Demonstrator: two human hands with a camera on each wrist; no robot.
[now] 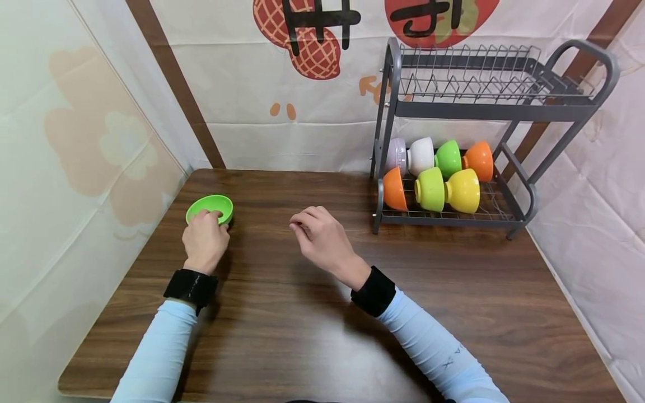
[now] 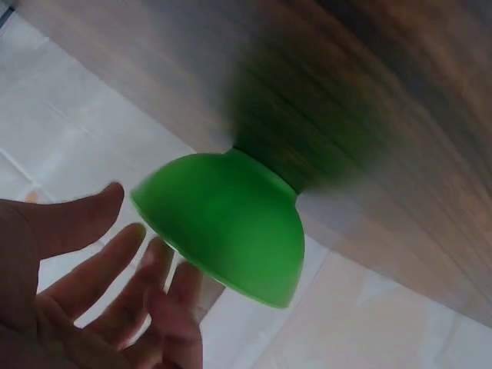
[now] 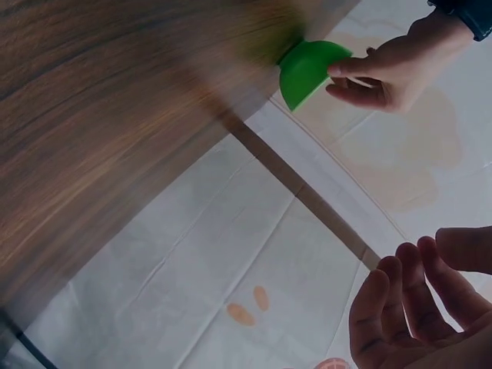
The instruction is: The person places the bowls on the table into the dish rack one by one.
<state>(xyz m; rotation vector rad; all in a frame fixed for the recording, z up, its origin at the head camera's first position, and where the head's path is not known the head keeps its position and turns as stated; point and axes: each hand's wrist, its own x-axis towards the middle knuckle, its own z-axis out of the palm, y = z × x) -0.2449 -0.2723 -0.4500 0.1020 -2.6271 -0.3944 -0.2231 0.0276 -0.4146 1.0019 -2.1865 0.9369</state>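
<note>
A green bowl (image 1: 224, 206) stands upright on the left part of the wooden table (image 1: 262, 313). My left hand (image 1: 205, 242) is at its near rim. In the left wrist view the fingers lie by the rim of the bowl (image 2: 231, 223), and a small gap shows between thumb and bowl; fingertip contact is unclear. My right hand (image 1: 326, 238) hovers over the middle of the table, its fingers loosely curled with nothing in them. The right wrist view also shows the bowl (image 3: 307, 69) beside the left hand (image 3: 384, 73).
A grey two-tier dish rack (image 1: 484, 112) stands at the back right. Its lower tier holds several bowls on their sides, including a yellow bowl (image 1: 463, 191), a white bowl (image 1: 421, 155) and an orange bowl (image 1: 395, 189). Printed cloth walls (image 1: 242, 84) border the table.
</note>
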